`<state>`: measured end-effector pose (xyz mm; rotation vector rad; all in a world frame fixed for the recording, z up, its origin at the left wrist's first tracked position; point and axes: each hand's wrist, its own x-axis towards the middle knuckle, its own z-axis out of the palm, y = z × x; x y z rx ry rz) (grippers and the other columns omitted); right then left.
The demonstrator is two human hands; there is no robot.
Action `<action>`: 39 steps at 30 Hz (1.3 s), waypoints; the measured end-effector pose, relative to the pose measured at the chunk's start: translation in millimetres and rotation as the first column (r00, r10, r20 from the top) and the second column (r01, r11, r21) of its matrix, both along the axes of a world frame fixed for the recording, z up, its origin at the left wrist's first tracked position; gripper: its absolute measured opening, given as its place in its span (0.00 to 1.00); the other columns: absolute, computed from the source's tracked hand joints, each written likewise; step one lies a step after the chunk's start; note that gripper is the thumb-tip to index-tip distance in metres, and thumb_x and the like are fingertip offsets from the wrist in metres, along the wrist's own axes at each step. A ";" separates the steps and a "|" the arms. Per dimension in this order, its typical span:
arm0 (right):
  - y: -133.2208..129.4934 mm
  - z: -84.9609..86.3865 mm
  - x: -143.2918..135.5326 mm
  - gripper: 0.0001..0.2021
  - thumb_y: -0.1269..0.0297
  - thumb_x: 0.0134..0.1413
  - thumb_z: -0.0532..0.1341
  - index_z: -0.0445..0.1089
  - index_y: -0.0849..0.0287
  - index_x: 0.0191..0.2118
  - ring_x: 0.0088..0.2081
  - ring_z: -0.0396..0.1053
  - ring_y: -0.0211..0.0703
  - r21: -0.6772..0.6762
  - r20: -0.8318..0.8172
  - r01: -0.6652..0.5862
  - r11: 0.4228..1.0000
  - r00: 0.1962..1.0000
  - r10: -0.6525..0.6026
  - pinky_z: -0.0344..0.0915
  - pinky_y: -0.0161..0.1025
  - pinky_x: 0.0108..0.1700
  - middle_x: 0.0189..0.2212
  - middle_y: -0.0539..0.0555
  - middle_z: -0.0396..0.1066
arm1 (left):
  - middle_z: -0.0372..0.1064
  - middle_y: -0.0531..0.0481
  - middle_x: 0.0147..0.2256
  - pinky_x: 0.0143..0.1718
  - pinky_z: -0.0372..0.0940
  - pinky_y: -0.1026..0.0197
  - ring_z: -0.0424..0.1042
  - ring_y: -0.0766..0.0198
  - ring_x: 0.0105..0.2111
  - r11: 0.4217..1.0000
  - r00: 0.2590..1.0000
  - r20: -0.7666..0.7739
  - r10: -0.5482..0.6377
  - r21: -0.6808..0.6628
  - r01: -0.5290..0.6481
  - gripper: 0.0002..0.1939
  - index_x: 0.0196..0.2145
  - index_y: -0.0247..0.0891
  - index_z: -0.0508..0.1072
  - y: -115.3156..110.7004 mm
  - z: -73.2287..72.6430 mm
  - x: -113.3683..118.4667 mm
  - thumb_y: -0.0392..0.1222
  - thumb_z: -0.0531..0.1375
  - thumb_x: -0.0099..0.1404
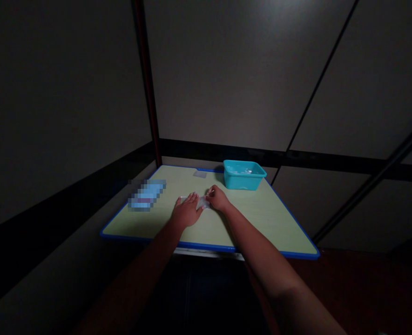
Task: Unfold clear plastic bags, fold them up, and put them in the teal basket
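Observation:
A small, thin, see-through piece of plastic that looks like a bag point(202, 202) lies flat near the middle of the table. My left hand point(186, 212) rests palm down over its left part, fingers stretched out, covering much of it. At its right end, my right hand point(218, 199) is closed, thumb and fingers pinched at the plastic's edge. The exact outline of the plastic is hard to make out in the dim light and under my hands.
The pale yellow table point(261, 223) has a raised blue edge. A turquoise plastic basket point(242, 181) stands at the back right, with something clear and shiny inside. A flat greyish piece point(200, 174) lies near the back edge. A blurred blue item point(147, 195) lies at left.

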<state>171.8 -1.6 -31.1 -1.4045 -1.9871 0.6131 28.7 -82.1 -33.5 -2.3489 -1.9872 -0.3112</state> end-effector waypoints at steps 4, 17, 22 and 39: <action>0.6 0.7 1.4 0.08 0.73 0.46 0.59 0.58 0.57 0.31 0.26 0.63 0.35 0.013 -0.022 -0.005 1.000 1.000 0.005 0.55 0.32 0.29 0.23 0.46 0.66 | 0.47 0.47 0.62 0.60 0.42 0.41 0.46 0.58 0.62 1.000 1.000 -0.008 -0.001 0.006 0.001 0.28 0.61 0.37 0.53 -0.3 0.3 -0.1 0.51 0.43 0.67; -4.9 0.9 4.9 0.10 0.72 0.44 0.60 0.59 0.57 0.34 0.21 0.61 0.34 -0.057 -0.049 -0.130 0.990 0.991 0.127 0.55 0.30 0.25 0.18 0.43 0.63 | 0.45 0.45 0.63 0.60 0.43 0.44 0.45 0.58 0.63 1.000 1.000 -0.008 0.000 -0.019 0.000 0.31 0.61 0.36 0.53 -1.8 3.4 0.8 0.54 0.43 0.66; -6.2 1.5 5.1 0.09 0.74 0.43 0.59 0.60 0.57 0.33 0.21 0.62 0.34 -0.059 -0.033 -0.131 0.990 0.991 0.129 0.56 0.30 0.26 0.19 0.44 0.64 | 0.44 0.43 0.63 0.60 0.43 0.45 0.43 0.54 0.63 0.999 1.000 -0.019 0.014 -0.031 -0.015 0.35 0.62 0.34 0.52 -2.8 4.1 2.5 0.60 0.42 0.64; -4.3 6.7 13.7 0.10 0.74 0.42 0.59 0.62 0.56 0.34 0.21 0.61 0.34 -0.031 0.040 -0.020 0.999 0.999 0.021 0.55 0.30 0.26 0.20 0.44 0.65 | 0.36 0.41 0.65 0.60 0.36 0.41 0.30 0.52 0.64 0.992 1.000 -0.025 0.016 0.129 -0.013 0.38 0.62 0.32 0.50 -11.4 7.5 8.1 0.62 0.43 0.63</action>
